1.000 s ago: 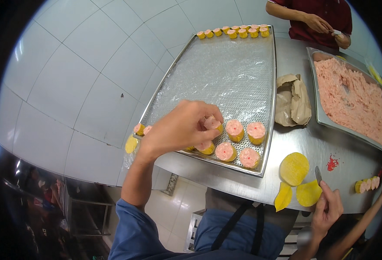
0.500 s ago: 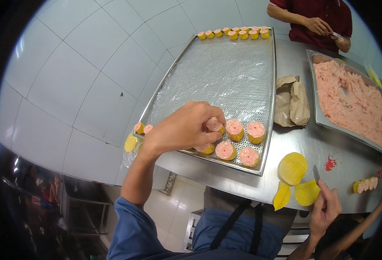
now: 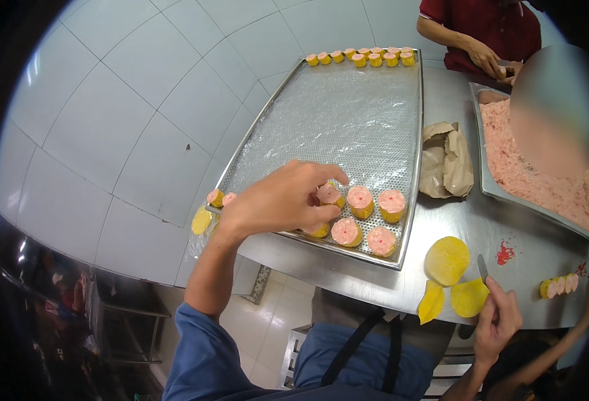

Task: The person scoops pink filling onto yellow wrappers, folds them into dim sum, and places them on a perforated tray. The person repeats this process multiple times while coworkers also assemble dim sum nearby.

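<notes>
My left hand (image 3: 284,200) is over the near edge of a perforated metal tray (image 3: 294,134). Its thumb and index finger are spread around a dumpling (image 3: 330,195) with a yellow wrapper and pink filling, which stands on the tray. Beside it are several similar dumplings (image 3: 360,201), some with a red dot on top; one is partly hidden by my fingers. My right hand (image 3: 498,321) grips a small flat-bladed knife (image 3: 483,267) near the table's front edge. Round yellow wrappers (image 3: 447,260) lie left of the blade, one of them folded.
Dumplings (image 3: 374,59) line the tray's far edge. A crumpled brown paper bag (image 3: 447,160) and a metal pan of pink filling (image 3: 508,140) stand to the right, the pan partly blurred over. Red bits (image 3: 505,253) and a dumpling row (image 3: 559,286) lie nearer. A co-worker (image 3: 488,33) stands opposite.
My left index finger has lifted off the dumpling, which now stands in the row. My right hand still holds the knife. A blurred patch has come in over the pan.
</notes>
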Available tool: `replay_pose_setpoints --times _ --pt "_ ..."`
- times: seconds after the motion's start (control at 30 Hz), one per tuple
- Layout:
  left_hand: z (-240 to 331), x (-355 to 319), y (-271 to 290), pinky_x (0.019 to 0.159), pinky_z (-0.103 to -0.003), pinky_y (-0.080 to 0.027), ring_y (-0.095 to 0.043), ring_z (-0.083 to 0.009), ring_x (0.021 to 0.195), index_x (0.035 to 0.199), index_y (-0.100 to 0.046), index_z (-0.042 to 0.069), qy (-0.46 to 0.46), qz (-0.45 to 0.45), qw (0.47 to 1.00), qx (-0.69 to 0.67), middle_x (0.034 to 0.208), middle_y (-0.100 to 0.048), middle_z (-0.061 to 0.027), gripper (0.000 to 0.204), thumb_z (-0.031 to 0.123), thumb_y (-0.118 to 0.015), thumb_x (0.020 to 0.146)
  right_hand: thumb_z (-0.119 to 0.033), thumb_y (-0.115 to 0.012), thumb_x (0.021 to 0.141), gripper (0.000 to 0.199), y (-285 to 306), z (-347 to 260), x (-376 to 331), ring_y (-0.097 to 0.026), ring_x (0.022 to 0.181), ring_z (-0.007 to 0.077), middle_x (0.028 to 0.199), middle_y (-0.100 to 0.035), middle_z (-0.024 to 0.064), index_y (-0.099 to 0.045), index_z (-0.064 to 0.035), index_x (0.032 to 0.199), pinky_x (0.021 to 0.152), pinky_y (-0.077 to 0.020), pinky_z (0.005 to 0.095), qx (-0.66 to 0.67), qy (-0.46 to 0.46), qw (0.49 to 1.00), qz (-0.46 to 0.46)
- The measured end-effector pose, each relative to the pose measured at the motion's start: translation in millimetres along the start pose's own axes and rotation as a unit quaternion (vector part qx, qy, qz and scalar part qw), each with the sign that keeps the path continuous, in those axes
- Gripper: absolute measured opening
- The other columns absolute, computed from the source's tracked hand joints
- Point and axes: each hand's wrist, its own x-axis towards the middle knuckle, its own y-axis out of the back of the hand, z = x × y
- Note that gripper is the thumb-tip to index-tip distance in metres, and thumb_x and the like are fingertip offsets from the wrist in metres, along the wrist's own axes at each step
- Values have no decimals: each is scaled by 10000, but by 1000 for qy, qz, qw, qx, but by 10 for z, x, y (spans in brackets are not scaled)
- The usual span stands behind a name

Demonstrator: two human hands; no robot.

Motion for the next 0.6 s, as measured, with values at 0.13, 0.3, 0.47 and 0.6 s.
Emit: replay_pose_setpoints --times 0.13,0.3,0.47,0.6 --pt "35 -229 14 1002 -362 -551 -730 -206 1044 1454 -649 62 27 149 986 -69 1209 -750 -162 590 297 -806 936 95 -645 951 361 -3 93 -56 -359 600 107 734 -453 18 -773 -30 1264 534 -249 298 -22 4 1000 0" --pt "477 -541 -500 1044 -408 -533 -725 -250 1077 1501 -531 -14 -90 332 913 -220 1215 -747 -189 726 192 -856 886 -33 -643 1027 394 -109 -11 -144 -400 638 39 775 -488 -39 -555 -24 1411 557 -327 235 157 -105 978 91" --pt "1176 -703 -1549 1139 -426 -493 -752 -320 1168 1672 -193 -40 -56 232 817 -525 1186 -792 -220 1218 409 -956 835 38 -633 1037 414 -173 -623 -230 -487 655 49 861 -579 47 -362 -11 1346 571 -386 230 470 -22 868 -159" --pt "1319 -909 -1895 1125 -430 -511 -757 -293 1152 1662 -195 -63 -66 215 790 -571 1164 -793 -202 1170 340 -949 863 66 -607 1050 413 -132 -1030 -276 -534 719 42 900 -609 66 -317 -15 1333 607 -397 209 498 7 860 -115"
